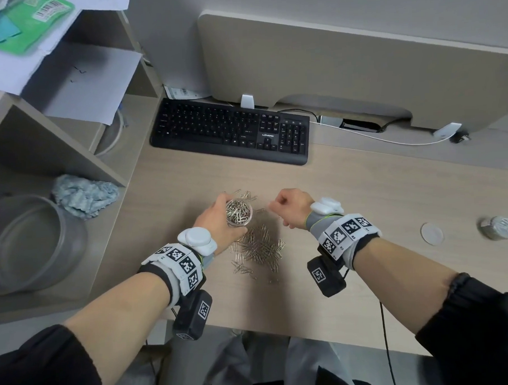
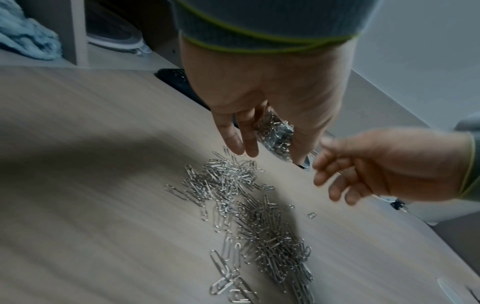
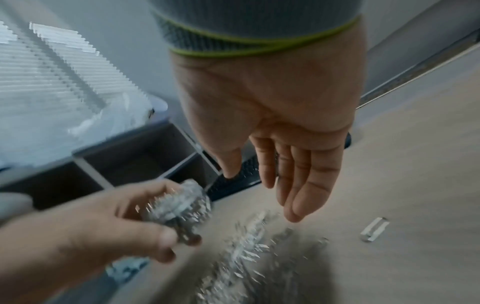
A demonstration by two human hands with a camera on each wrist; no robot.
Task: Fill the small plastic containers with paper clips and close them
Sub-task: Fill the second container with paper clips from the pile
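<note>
My left hand (image 1: pixel 216 218) grips a small clear container (image 1: pixel 238 212) heaped with silver paper clips and holds it just above the desk; the same container (image 2: pixel 275 133) shows between its fingers in the left wrist view. A loose pile of paper clips (image 1: pixel 258 247) lies under and in front of it. My right hand (image 1: pixel 288 208) hovers just right of the container, its fingers (image 3: pixel 293 174) relaxed and holding nothing. A round white lid (image 1: pixel 432 233) lies flat at the right. Beyond it sits a second small container (image 1: pixel 500 227) filled with clips.
A black keyboard (image 1: pixel 229 132) lies behind the pile. At the left, a shelf unit holds a large clear tub (image 1: pixel 31 242) and a crumpled blue cloth (image 1: pixel 84 195). A white cable (image 1: pixel 375 137) runs along the back. One stray clip (image 3: pixel 374 229) lies right of the pile.
</note>
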